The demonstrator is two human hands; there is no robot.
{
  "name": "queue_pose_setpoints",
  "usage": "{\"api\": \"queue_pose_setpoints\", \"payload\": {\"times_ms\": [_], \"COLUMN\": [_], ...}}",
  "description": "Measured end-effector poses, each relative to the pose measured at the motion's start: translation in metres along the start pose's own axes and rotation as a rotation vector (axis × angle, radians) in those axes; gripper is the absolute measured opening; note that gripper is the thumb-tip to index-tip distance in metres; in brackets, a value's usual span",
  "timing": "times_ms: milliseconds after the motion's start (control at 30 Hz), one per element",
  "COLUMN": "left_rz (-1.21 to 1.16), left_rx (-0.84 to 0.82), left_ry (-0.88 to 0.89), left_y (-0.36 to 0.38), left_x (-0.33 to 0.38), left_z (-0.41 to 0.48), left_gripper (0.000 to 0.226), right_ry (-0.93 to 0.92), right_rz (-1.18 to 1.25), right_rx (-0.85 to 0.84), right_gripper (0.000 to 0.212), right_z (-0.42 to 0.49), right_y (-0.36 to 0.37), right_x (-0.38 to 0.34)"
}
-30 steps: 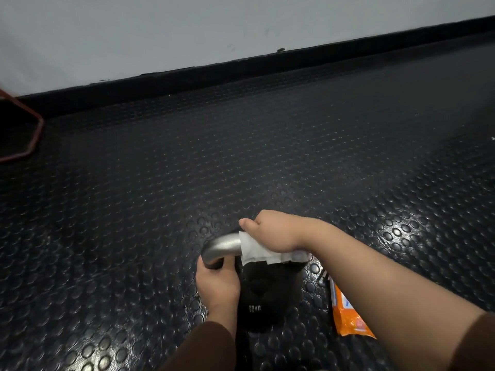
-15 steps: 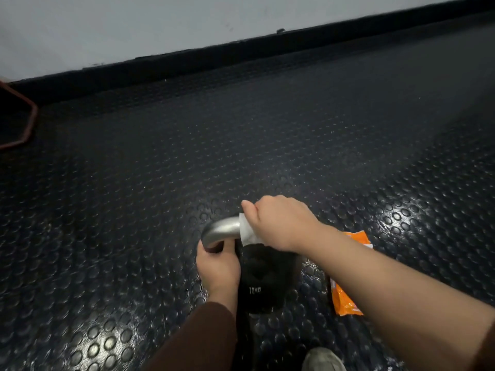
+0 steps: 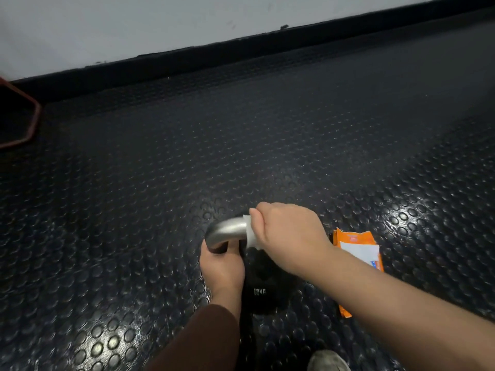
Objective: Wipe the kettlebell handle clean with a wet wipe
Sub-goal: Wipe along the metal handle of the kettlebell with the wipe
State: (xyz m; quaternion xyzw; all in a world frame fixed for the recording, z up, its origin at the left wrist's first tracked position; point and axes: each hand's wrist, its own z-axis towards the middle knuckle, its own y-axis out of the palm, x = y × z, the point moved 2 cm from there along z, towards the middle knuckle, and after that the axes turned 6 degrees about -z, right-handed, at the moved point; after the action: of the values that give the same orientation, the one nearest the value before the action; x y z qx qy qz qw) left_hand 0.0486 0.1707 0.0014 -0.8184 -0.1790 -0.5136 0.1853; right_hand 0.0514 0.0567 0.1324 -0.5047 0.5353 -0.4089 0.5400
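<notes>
A black kettlebell (image 3: 263, 287) stands on the studded floor, its silver handle (image 3: 227, 231) arching over the top. My right hand (image 3: 286, 236) is wrapped over the handle's right part with a white wet wipe (image 3: 250, 234) pressed under the fingers; only the wipe's left edge shows. My left hand (image 3: 222, 271) grips the handle's left leg where it meets the black body. The right half of the handle is hidden under my right hand.
An orange wet-wipe pack (image 3: 357, 254) lies on the floor just right of the kettlebell, partly behind my right forearm. A red-edged hexagonal weight (image 3: 21, 116) sits at far left. A shoe tip (image 3: 328, 361) shows at the bottom. A black skirting (image 3: 187, 60) runs along the white wall.
Less of the wipe shows now, as my right hand has closed further over it on the handle. My left hand has kept its grip. The view shifted a little.
</notes>
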Motion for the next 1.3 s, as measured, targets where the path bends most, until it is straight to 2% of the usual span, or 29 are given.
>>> {"api": "queue_pose_setpoints", "payload": {"times_ms": [67,167,267,367,500,633,733,867,933,1033,1133,1300], "left_rz": [0.008,0.022,0.01,-0.012,-0.014,-0.015,0.0,0.007,0.004,0.001,0.003,0.018], "left_rx": [-0.007,0.016,0.029,0.016,0.014,0.011,0.017,0.03,0.028,0.027,0.027,0.026], "left_ry": [-0.017,-0.031,-0.018,0.012,0.024,0.023,0.007,0.01,0.016,0.013,0.009,0.007], "left_y": [-0.001,0.001,0.002,0.001,0.001,0.001,0.001,0.001,0.001,0.001,0.001,0.002], "left_x": [-0.002,-0.003,0.0,0.0,0.0,-0.001,-0.003,-0.002,-0.001,-0.002,-0.003,-0.003], "left_z": [0.001,0.002,0.0,-0.001,-0.001,0.0,0.001,0.001,0.001,0.001,0.001,0.002], "left_gripper": [0.013,0.013,0.016,0.016,0.018,0.02,0.019,0.02,0.02,0.022,0.025,0.026], "right_ry": [0.024,0.098,0.168,0.134,0.092,0.086,0.11,0.15,0.102,0.082,0.117,0.053], "right_rz": [0.057,0.191,0.314,0.473,0.444,0.463,0.36,0.147,0.109,0.166,0.28,0.446], "right_rx": [0.023,-0.052,-0.298,-0.604,-0.761,-0.679,-0.435,-0.077,0.016,-0.056,-0.269,-0.576], "right_gripper": [0.038,0.03,0.036,0.049,0.052,0.049,0.045,0.05,0.05,0.041,0.049,0.052], "right_z": [-0.003,0.009,0.029,0.041,0.045,0.044,0.037,0.015,0.008,0.014,0.03,0.046], "right_y": [0.0,-0.002,-0.003,-0.005,-0.007,-0.005,-0.003,0.004,0.004,0.002,0.002,0.003], "right_x": [0.001,0.006,0.017,0.026,0.028,0.027,0.021,0.013,0.012,0.015,0.022,0.029]}}
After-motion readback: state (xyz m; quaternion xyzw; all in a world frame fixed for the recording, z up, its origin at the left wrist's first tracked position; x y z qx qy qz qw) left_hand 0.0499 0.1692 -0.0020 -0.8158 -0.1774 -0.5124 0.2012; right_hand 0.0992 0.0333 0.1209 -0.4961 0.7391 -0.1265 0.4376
